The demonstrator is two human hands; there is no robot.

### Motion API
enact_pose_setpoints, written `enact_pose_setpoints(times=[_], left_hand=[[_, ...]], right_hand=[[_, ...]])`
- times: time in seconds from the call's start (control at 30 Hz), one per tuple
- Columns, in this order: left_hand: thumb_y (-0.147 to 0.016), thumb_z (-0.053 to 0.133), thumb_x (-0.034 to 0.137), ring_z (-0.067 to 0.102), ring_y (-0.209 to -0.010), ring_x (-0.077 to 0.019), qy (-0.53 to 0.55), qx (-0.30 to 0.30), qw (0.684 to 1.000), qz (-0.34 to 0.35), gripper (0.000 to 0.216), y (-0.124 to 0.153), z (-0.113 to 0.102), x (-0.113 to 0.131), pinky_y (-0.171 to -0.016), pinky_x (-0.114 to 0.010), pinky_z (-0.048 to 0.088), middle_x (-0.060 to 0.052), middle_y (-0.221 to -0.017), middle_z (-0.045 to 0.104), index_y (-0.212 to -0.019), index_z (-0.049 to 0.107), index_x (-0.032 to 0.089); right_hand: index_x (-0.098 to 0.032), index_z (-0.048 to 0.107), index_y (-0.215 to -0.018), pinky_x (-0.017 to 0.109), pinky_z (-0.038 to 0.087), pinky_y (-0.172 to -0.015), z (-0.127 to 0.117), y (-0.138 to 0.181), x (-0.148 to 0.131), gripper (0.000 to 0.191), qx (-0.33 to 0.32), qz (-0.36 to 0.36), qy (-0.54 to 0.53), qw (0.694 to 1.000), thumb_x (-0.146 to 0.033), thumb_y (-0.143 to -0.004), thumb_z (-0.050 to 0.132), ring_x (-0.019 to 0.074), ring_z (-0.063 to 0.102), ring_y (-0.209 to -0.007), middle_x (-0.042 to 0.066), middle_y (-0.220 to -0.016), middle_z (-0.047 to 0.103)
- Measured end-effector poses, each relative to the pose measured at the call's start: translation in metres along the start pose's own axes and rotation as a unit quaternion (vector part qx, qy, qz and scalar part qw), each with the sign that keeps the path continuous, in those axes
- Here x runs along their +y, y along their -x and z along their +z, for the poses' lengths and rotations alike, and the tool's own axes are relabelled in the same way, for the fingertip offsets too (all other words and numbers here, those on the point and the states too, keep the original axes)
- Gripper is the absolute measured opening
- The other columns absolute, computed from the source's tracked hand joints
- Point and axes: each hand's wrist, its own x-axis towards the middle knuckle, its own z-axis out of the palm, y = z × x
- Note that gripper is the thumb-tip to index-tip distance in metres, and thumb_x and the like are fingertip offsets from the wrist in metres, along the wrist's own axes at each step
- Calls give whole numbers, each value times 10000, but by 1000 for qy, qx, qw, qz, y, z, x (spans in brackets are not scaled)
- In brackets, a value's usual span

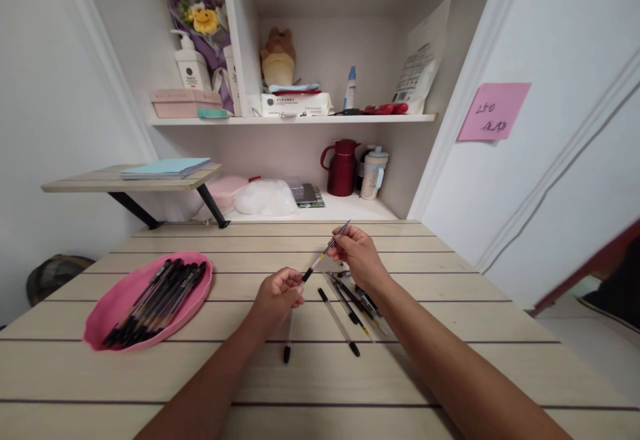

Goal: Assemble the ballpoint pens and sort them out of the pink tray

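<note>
My left hand [281, 291] is closed around the barrel of a clear pen [308, 274] with a black grip, tilted up to the right. From the front of this barrel a thin pen refill [323, 255] with a yellowish section sticks out. My right hand [354, 251] pinches the refill close to its pointed metal end. Below my left hand a black-ended pen part [287, 347] lies on the table, its upper end hidden by the hand. Beneath my right hand rest several loose pens and pen parts [353, 303], partly covered. A clear pen barrel [340, 323] with black ends lies beside them.
On the left of the slatted wooden table [225, 373] stands a pink tray [95, 313] holding several black pens [160, 300]. Behind it, a small raised shelf [100, 183] carries blue paper [167, 167]. At the back are a red jug [343, 170] and a plastic bag [266, 198].
</note>
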Motion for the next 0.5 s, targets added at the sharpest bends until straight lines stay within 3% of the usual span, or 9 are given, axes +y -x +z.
enact_pose_setpoints(times=[0.27, 0.5], left_hand=[[-621, 607, 239, 539, -504, -92, -10, 9, 1000, 11, 195, -2, -3, -5, -482, -196, 392, 30, -580, 534, -785, 551, 150], [-622, 607, 241, 542, -500, -94, 1, 13, 1000, 16, 203, -2, -2, -4, -484, -196, 398, 28, -567, 543, -788, 536, 150]], right_hand=[[-158, 499, -797, 170, 386, -393, 4, 5, -4, 156, -17, -59, 34, 998, -235, -669, 541, 83, 543, -441, -41, -549, 550], [-155, 549, -724, 190, 405, -443, 12, 14, 1, 113, -107, -82, 116, 984, -238, -652, 578, 79, 514, -456, -58, -523, 497]])
